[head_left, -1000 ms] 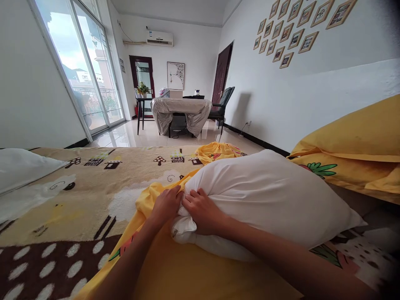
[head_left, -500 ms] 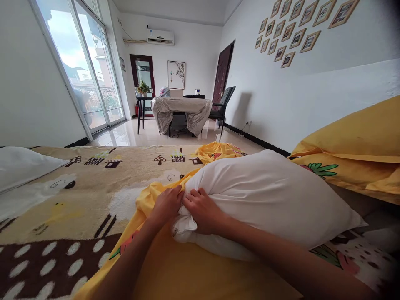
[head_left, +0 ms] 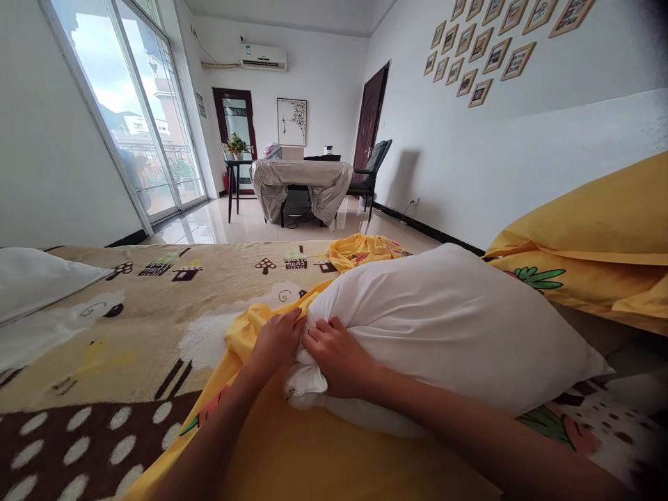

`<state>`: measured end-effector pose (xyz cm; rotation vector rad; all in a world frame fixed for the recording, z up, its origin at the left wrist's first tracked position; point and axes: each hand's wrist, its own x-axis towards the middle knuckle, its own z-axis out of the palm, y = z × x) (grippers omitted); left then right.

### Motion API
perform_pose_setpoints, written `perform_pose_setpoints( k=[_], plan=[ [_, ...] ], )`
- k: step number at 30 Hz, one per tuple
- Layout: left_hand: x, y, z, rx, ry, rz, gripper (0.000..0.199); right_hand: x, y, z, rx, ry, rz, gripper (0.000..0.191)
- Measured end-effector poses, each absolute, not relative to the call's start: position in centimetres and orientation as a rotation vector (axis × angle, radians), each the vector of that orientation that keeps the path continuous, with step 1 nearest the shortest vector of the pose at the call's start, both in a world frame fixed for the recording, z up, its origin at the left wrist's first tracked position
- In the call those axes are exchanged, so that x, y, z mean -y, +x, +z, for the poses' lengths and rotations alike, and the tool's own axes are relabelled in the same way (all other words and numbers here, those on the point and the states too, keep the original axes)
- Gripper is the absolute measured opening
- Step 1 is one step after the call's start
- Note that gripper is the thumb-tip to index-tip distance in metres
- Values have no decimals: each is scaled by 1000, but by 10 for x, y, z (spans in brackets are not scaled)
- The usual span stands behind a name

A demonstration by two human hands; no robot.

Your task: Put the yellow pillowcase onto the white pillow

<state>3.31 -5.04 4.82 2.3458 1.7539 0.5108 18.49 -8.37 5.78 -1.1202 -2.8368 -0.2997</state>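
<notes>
A white pillow (head_left: 443, 320) lies right of centre, its near left end bunched up and partly on a yellow pillowcase (head_left: 282, 438). My right hand (head_left: 339, 355) is closed on the bunched white fabric at that end. Right beside it, my left hand (head_left: 276, 341) is closed at the edge where the yellow cloth meets the white pillow, gripping the yellow cloth. Its fingertips are partly hidden, so whether it also pinches white fabric cannot be seen. A white corner sticks out below my right hand.
A patterned beige and brown blanket (head_left: 140, 299) covers the bed. Another white pillow (head_left: 42, 285) rests at the left edge. At the right are yellow pillows (head_left: 589, 216). Beyond the bed stand a covered table (head_left: 300, 172) and a black chair (head_left: 373, 174).
The view has shifted slightly. Both hands keep their hold in nearly the same place, and the pillow has hardly moved.
</notes>
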Motion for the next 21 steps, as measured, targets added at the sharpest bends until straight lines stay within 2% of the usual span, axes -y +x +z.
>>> perform_pose_setpoints(
  k=[21],
  plan=[
    [52, 34, 50, -1740, 2350, 517, 23, 83, 185, 58, 2834, -1115, -309, 35]
  ],
)
